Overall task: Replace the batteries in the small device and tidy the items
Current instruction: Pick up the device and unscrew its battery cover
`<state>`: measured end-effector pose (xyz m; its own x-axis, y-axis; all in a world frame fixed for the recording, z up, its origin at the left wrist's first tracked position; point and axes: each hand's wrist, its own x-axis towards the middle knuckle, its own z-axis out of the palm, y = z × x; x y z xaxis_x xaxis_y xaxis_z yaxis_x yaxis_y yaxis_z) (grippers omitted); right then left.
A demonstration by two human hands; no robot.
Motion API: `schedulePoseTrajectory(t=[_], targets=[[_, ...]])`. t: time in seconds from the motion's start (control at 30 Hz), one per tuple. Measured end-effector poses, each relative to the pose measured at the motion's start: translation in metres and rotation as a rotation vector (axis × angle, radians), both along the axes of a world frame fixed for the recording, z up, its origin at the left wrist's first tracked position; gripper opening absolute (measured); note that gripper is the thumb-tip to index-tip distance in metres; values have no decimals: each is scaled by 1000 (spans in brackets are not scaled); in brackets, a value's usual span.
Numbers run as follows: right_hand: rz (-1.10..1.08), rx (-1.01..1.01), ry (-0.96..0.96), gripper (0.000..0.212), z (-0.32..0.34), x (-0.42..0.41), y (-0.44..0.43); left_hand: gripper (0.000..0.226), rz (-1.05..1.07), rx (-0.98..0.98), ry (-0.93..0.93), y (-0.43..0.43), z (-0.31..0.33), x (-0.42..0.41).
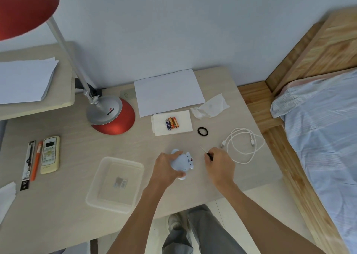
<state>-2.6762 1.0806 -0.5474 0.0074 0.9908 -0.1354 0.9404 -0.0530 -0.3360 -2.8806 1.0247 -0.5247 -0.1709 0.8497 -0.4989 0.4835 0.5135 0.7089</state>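
Plastic, pale blue device (182, 162) is sitting on the desk (77, 205), left hand (166, 169) cupping its rounded side. Looks light and slick, so gripping around the body seems safest. Right hand (219, 164) is pinching a tiny screwdriver (205, 151) just beside it.

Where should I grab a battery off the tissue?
Take the rightmost orange battery by its long sides, pinching from above. The three lie flat, side by side and touching on the tissue, so only its outer right flank is free.
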Motion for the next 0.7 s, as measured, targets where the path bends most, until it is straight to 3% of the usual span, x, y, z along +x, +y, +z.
schedulePoseTrajectory(t=[0.3,0.43,0.53,0.7], targets=[[-94,-75,190,22,-13,2,-2,87,-9,1,27,-2,-8,-2],[-3,-44,178,7,-3,1,-1,88,-25,-3,23,-2,-9,-4],[142,-46,226,33,9,0,-1,87,-19,3,8,-2,-9,-5],[444,-233,235,83,27,-7,3,88,-4,11,-16,-3,-12,-7]])
